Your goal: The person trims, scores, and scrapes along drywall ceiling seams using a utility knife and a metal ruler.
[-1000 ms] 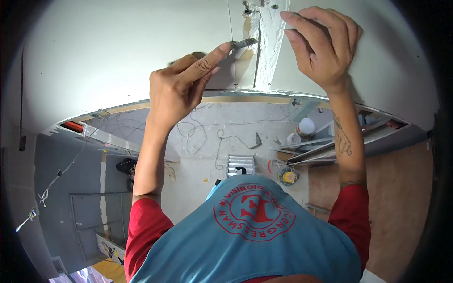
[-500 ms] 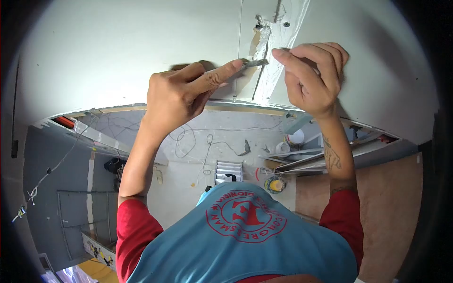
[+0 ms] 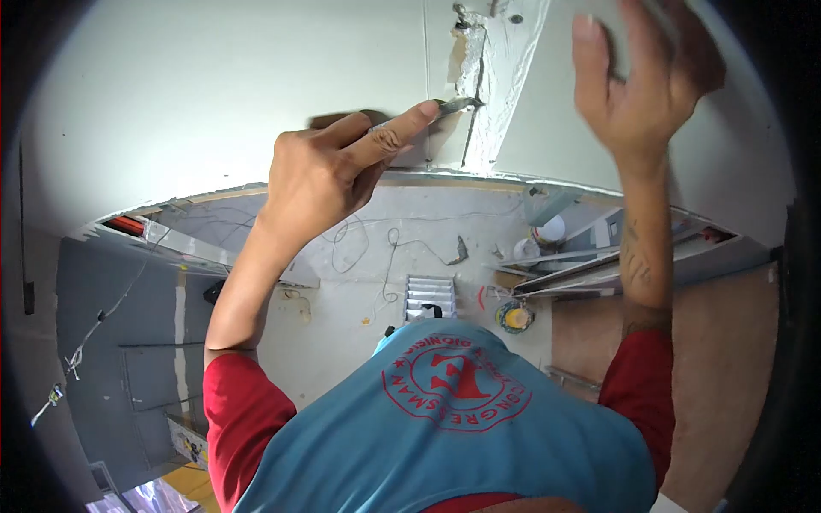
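My left hand (image 3: 329, 171) pinches a small dark flat blade (image 3: 459, 105), its index finger stretched along it. The blade's tip touches a dark seam in the pale board (image 3: 256, 85), at the edge of a rough strip of white compound (image 3: 500, 90). Torn brownish paper shows on the seam's left side. My right hand (image 3: 646, 85) is to the right of the strip, over the board, with fingers spread and nothing visible in it. Its upper fingers are partly blurred.
The board's lower edge (image 3: 282, 183) curves across the view. Far below on the floor are a ladder (image 3: 429, 293), a loose cable (image 3: 391, 265), a white bucket (image 3: 550, 228) and a container with yellow contents (image 3: 516, 318). Metal profiles (image 3: 590, 272) lie at the right.
My right hand has moved up and right, away from the strip, and its fingers have spread. The blade in my left hand has shifted slightly along the seam. The view has shifted a little.
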A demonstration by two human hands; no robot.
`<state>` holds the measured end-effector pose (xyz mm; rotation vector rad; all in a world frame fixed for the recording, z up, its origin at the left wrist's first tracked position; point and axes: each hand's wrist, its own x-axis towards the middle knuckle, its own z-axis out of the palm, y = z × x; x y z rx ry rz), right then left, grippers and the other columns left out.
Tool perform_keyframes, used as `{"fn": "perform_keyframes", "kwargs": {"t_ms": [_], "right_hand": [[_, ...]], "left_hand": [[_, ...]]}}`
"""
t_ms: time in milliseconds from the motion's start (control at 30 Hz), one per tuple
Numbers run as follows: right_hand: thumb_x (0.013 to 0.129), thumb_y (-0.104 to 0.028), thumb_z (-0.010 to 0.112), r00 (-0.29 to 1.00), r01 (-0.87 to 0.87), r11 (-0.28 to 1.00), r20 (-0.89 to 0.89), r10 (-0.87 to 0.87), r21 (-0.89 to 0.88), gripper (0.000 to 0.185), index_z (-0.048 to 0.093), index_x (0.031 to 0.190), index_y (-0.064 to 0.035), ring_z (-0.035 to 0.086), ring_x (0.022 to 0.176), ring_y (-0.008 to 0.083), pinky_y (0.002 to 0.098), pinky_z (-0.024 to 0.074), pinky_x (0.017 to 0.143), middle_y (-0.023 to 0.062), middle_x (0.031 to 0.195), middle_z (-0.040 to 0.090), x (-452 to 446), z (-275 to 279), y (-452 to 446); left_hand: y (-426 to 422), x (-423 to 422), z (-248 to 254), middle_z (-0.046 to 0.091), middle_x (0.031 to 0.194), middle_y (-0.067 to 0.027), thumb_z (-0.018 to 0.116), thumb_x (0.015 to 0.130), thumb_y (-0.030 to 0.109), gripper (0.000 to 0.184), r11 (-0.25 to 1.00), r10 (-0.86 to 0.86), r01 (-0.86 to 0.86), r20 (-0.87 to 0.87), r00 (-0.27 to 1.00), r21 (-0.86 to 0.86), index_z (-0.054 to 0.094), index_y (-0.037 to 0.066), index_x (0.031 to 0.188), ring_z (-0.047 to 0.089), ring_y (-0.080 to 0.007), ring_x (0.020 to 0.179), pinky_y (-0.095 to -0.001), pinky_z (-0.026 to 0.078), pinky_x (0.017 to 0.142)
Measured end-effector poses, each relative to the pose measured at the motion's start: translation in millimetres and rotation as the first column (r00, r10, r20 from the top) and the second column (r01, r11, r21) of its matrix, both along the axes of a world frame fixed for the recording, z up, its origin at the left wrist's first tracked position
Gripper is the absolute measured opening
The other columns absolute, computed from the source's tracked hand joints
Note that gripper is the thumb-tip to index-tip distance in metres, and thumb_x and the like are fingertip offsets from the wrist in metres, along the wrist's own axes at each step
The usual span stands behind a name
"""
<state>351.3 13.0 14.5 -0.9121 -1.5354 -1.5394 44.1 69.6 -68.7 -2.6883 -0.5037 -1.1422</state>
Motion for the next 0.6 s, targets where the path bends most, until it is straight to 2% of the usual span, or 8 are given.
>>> {"fn": "perform_keyframes", "kwargs": {"t_ms": [67,100,333,433,467,500,533,600], "right_hand": [[0.093,-0.025,0.069,0.975,0.033,0.968,0.205,-0.086,0.25,0.045,0.067,0.134,-0.0069,0.052,0.119,0.0298,0.048,0.0359,0.105,0.0157,0.128,0.06,35.2,18.3,23.4],[0.094,-0.027,0.065,0.971,0.146,0.982,0.173,-0.165,0.117,0.052,0.061,0.141,-0.0056,0.047,0.129,0.0332,0.0504,0.0314,0.109,0.0191,0.139,0.053,28.6,13.0,9.0],[0.095,-0.029,0.065,0.991,0.1,0.988,0.076,-0.11,0.12,0.049,0.063,0.138,-0.0049,0.048,0.126,0.0328,0.0512,0.0327,0.107,0.0194,0.139,0.053,19.6,6.1,7.3],[0.095,-0.033,0.067,0.986,0.108,0.982,0.11,-0.126,0.157,0.051,0.063,0.139,-0.0073,0.049,0.127,0.0339,0.0527,0.0326,0.108,0.0186,0.141,0.054,28.8,4.3,17.4],[0.095,-0.035,0.068,0.979,0.104,0.973,0.152,-0.137,0.206,0.053,0.063,0.141,-0.0093,0.049,0.129,0.0341,0.0533,0.0321,0.11,0.0182,0.144,0.053,31.5,3.6,26.9],[0.095,-0.037,0.069,0.969,0.101,0.961,0.193,-0.154,0.258,0.055,0.063,0.143,-0.0113,0.05,0.131,0.0344,0.0539,0.0317,0.111,0.0179,0.147,0.053,30.0,3.0,33.9],[0.094,-0.041,0.07,0.999,0.027,0.997,0.021,-0.025,-0.071,0.064,0.057,0.152,-0.0156,0.045,0.143,0.0343,0.0551,0.0273,0.12,0.0172,0.161,0.046,-5.6,-7.9,10.0],[0.092,-0.043,0.073,0.962,0.255,0.931,0.169,-0.216,-0.261,0.076,0.048,0.159,-0.0167,0.033,0.155,0.0327,0.0537,0.0183,0.129,0.0165,0.171,0.033,-13.3,-9.0,-4.1]], "left_hand": [[0.7,-1.0,-8.6,0.052,0.066,-0.0024,0.08,0.083,0.0,0.068,1.0,-0.018,0.018,0.006,1.0,-0.023,0.068,0.029,0.143,0.049,-0.0194,0.055,-0.0402,0.043,0.052],[2.1,-1.3,-11.8,0.054,0.064,0.0001,0.081,0.084,0.006,0.065,1.0,-0.004,0.004,0.017,1.0,-0.003,0.068,0.03,0.143,0.051,-0.0183,0.054,-0.0372,0.045,0.05],[4.6,-2.7,-20.4,0.057,0.064,0.0012,0.082,0.084,0.008,0.063,0.998,-0.066,0.068,0.061,0.996,-0.017,0.07,0.03,0.141,0.053,-0.0182,0.052,-0.0346,0.047,0.048],[-5.6,-17.7,-32.7,0.056,0.064,0.0001,0.083,0.082,0.007,0.063,0.999,0.03,-0.039,-0.233,0.972,-0.035,0.071,0.03,0.139,0.052,-0.0172,0.051,-0.0344,0.045,0.046],[-5.8,-19.5,-37.0,0.056,0.064,0.0001,0.083,0.082,0.007,0.063,1.0,0.022,-0.027,-0.246,0.969,-0.015,0.071,0.03,0.139,0.052,-0.0172,0.051,-0.0344,0.045,0.046],[-2.7,-19.5,-39.8,0.055,0.063,-0.0002,0.084,0.082,0.006,0.063,0.997,-0.051,0.044,-0.105,0.993,-0.069,0.072,0.03,0.139,0.049,-0.0169,0.051,-0.0347,0.043,0.046],[1.7,-17.9,-37.8,0.053,0.062,-0.0006,0.084,0.081,0.006,0.063,0.985,-0.119,0.123,0.042,0.992,-0.118,0.072,0.03,0.138,0.046,-0.0167,0.05,-0.0351,0.041,0.046],[2.0,-14.6,-22.0,0.052,0.063,-0.0006,0.084,0.081,0.004,0.062,0.985,-0.143,0.153,0.123,0.982,-0.077,0.073,0.029,0.137,0.043,-0.0165,0.05,-0.0359,0.039,0.047]]}}
